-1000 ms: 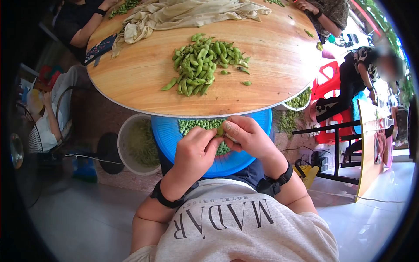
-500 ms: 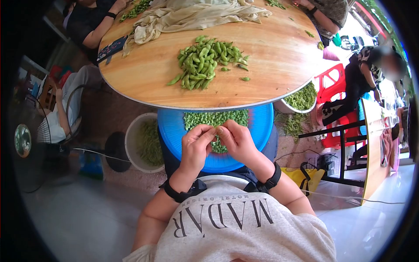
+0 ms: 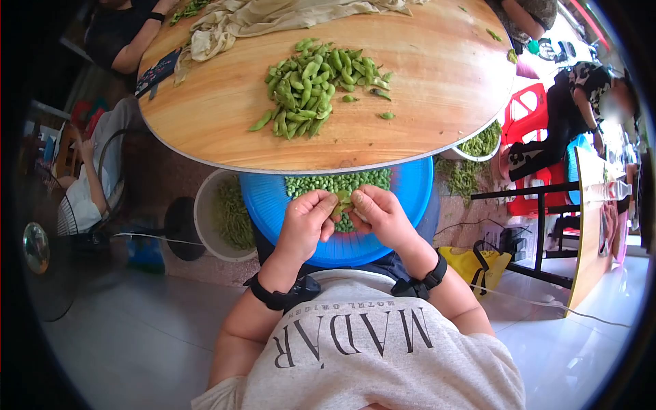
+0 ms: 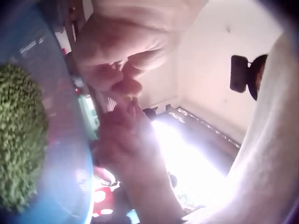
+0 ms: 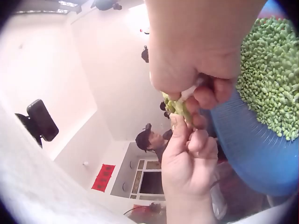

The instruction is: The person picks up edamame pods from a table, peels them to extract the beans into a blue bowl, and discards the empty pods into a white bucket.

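Note:
Both hands meet over a blue basket (image 3: 263, 205) holding shelled green beans (image 3: 311, 183). The left hand (image 3: 305, 222) and the right hand (image 3: 384, 219) pinch a green pod (image 3: 343, 199) between them. The right wrist view shows the pod (image 5: 177, 108) split, with the left thumb and fingers on its lower end and the right hand (image 5: 196, 60) on its upper end. Something pale sits within the right fingers. In the left wrist view the hands touch at their fingertips; the pod there is barely visible. A heap of pods (image 3: 304, 89) lies on the round table (image 3: 219, 102).
A bin of pods or husks (image 3: 225, 212) stands left of the basket, and another white bin (image 3: 478, 145) right of it. Beige cloth (image 3: 239, 24) lies across the table's far side. Other people sit around; a fan, red stools and a yellow bag (image 3: 471, 266) are at the sides.
The fingertips, close together half a second ago with little pod showing, now stand slightly apart with an opened green pod visible between them. The head view has shifted somewhat.

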Action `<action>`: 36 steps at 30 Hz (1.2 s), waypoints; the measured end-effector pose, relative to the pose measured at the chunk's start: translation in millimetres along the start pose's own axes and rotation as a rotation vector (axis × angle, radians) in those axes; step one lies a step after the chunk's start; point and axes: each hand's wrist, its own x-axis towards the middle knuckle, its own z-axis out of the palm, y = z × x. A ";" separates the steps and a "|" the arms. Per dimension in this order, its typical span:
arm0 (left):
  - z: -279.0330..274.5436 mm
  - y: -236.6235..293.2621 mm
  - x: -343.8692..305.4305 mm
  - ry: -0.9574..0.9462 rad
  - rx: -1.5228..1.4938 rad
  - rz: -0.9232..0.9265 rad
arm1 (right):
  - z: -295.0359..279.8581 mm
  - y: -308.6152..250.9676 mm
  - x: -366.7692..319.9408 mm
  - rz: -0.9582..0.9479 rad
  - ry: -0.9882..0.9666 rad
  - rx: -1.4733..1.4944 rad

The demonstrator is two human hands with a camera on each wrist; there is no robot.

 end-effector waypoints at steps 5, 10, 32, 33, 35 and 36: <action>5.8 2.3 -4.3 -0.001 0.406 0.194 | -5.1 -3.8 6.6 0.081 0.059 -0.028; -2.6 0.2 2.1 -0.027 0.010 -0.028 | -4.9 7.5 7.3 -0.045 0.036 -0.044; -10.9 -17.8 -5.3 0.121 0.190 0.086 | -12.8 16.1 13.4 -0.039 0.082 -0.245; -9.6 -20.3 -7.7 0.136 0.259 0.158 | -8.8 12.0 11.9 -0.030 0.084 -0.160; -5.1 -14.8 -10.1 0.117 0.272 0.177 | -5.8 19.8 16.8 -0.221 0.012 -0.424; -2.6 -14.2 -11.1 0.119 0.251 0.209 | -5.0 15.5 17.1 -0.079 -0.015 -0.416</action>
